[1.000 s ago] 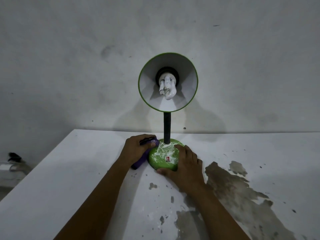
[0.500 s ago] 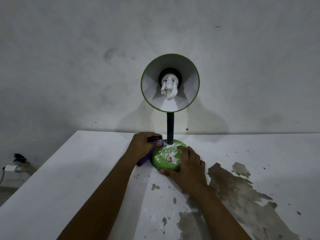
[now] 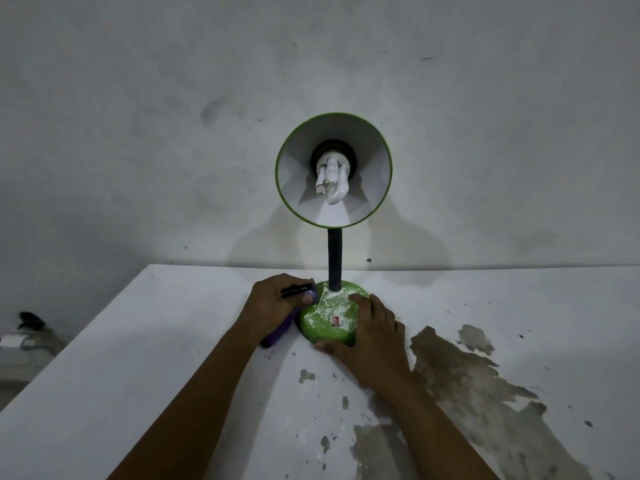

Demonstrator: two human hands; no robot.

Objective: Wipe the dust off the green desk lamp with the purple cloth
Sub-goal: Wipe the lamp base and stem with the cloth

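The green desk lamp stands near the back edge of the white table, its round green base speckled with white dust and bearing a small red sticker. A black neck rises to the green-rimmed shade, which faces me with a white bulb inside. My left hand is closed on the purple cloth and presses it against the base's left side; most of the cloth is hidden under the hand. My right hand grips the base's right and front edge.
The white table has a large dark stain at the right and small chips in front of the lamp. A grey wall rises right behind. Beyond the table's left edge sits a white plug with a cable.
My left hand with the cloth has crept slightly up and back along the left side of the base. The right hand keeps its hold; the view shifted a little.
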